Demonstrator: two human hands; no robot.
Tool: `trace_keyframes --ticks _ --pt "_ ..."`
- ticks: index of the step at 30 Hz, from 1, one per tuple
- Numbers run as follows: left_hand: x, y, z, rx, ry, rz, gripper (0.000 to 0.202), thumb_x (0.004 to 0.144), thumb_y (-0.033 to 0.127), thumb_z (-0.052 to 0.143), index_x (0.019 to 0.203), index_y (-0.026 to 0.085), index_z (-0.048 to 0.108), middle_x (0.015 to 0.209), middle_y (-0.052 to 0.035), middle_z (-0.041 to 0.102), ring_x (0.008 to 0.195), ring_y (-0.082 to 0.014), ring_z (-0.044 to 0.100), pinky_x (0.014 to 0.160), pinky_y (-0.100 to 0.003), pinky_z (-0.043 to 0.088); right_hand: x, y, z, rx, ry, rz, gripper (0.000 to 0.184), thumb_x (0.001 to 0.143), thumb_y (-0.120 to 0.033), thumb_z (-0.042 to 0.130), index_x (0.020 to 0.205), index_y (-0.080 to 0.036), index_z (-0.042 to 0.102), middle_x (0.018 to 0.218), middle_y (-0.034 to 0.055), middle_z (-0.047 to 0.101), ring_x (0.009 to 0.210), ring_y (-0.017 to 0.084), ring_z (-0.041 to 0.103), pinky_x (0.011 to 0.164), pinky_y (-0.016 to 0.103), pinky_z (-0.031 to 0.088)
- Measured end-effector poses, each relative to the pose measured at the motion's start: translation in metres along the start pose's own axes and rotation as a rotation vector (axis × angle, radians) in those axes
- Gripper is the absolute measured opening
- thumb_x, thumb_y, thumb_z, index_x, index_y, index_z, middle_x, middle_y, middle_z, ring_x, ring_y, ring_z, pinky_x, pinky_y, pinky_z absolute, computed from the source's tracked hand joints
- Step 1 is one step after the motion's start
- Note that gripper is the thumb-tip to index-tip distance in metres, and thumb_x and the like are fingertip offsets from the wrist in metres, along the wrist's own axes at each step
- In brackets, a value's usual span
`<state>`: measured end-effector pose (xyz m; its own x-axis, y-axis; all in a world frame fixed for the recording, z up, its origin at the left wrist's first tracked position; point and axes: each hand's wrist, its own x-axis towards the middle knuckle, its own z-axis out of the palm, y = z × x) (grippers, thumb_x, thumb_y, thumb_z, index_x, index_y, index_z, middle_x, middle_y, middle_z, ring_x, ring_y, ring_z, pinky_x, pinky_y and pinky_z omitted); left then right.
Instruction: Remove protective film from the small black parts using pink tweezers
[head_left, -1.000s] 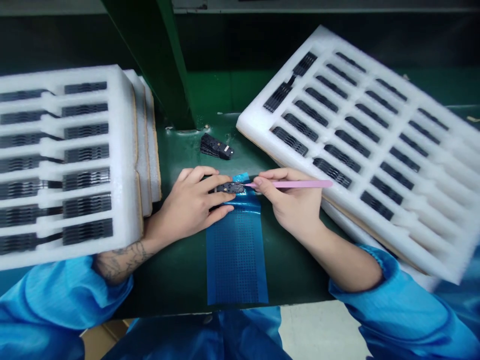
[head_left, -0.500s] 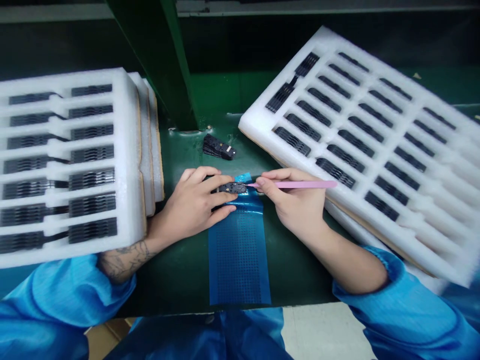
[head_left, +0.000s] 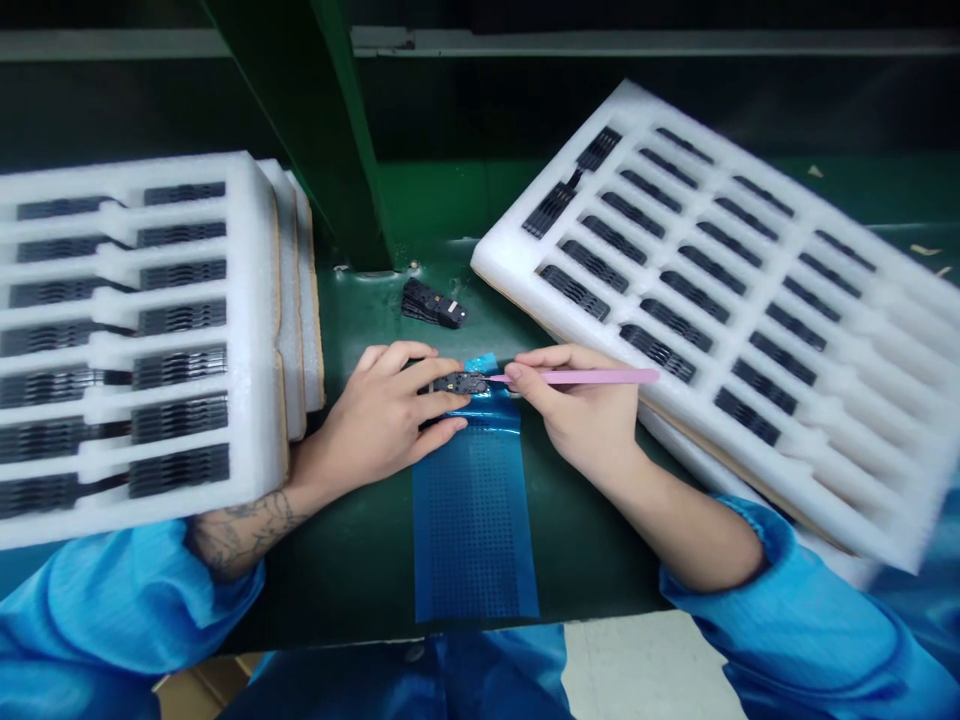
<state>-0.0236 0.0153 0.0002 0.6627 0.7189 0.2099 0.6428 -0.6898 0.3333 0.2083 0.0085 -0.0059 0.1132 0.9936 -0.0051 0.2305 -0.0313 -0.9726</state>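
Between the fingers of my left hand (head_left: 394, 405) is a small black electronic part (head_left: 459, 383), pressed down on the top end of a blue perforated sheet (head_left: 476, 530). My right hand (head_left: 581, 400) pinches pink tweezers (head_left: 592, 377), whose tips touch or nearly touch the right end of that part. Whether the tips hold anything is too small to tell. Just beyond my left hand, a small fanned stack of similar black parts (head_left: 433, 303) lies on the green table.
At the left stands a stack of white foam trays (head_left: 259, 330) with black parts in their slots. Another foam tray (head_left: 510, 235) lies at an angle on the right, partly filled, over a further tray. A green post (head_left: 322, 130) rises behind the work spot.
The whole view has shifted slightly. Both hands, the tweezers and the black part keep nearly the same positions relative to each other.
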Motion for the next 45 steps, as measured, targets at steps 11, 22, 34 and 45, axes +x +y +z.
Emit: trace_keyframes --ticks 11,22,34,45 --pt "0.0010 0.0009 -0.0010 -0.006 -0.012 -0.010 0.021 0.098 0.040 0.062 0.112 0.034 0.075 0.133 0.0010 0.066 0.123 -0.0274 0.055 0.095 -0.047 0.043 0.0000 -0.0034 0.0005 0.008 -0.012 0.007 0.015 0.079 -0.035 0.082 0.083 -0.021 0.077 0.075 0.0028 0.075 0.067 0.017 0.071 0.061 0.030 0.057" --pt "0.0008 0.0001 -0.0005 -0.003 -0.005 -0.009 0.021 0.097 0.040 0.062 0.112 0.033 0.076 0.133 -0.0011 0.066 0.123 -0.0284 0.055 0.094 -0.047 0.043 0.0016 -0.0011 0.0002 0.012 -0.029 -0.006 0.016 0.079 -0.036 0.082 0.084 -0.021 0.077 0.076 0.0024 0.076 0.067 0.017 0.070 0.061 0.029 0.056" --pt "-0.0005 -0.0006 0.0003 0.000 -0.005 0.002 0.021 0.097 0.038 0.063 0.114 0.033 0.075 0.134 -0.0013 0.066 0.123 -0.0283 0.055 0.095 -0.047 0.043 0.0023 -0.0044 0.0010 0.028 -0.027 0.003 0.013 0.076 -0.033 0.084 0.082 -0.022 0.078 0.076 0.0025 0.077 0.069 0.017 0.072 0.061 0.029 0.058" --pt "0.0008 0.0002 -0.0013 -0.001 -0.014 0.004 0.021 0.096 0.036 0.065 0.113 0.032 0.076 0.133 -0.0035 0.066 0.123 -0.0290 0.055 0.094 -0.048 0.044 0.0024 -0.0059 0.0015 0.023 -0.024 0.011 0.014 0.076 -0.034 0.084 0.077 -0.021 0.078 0.077 0.0037 0.078 0.069 0.018 0.072 0.062 0.030 0.060"
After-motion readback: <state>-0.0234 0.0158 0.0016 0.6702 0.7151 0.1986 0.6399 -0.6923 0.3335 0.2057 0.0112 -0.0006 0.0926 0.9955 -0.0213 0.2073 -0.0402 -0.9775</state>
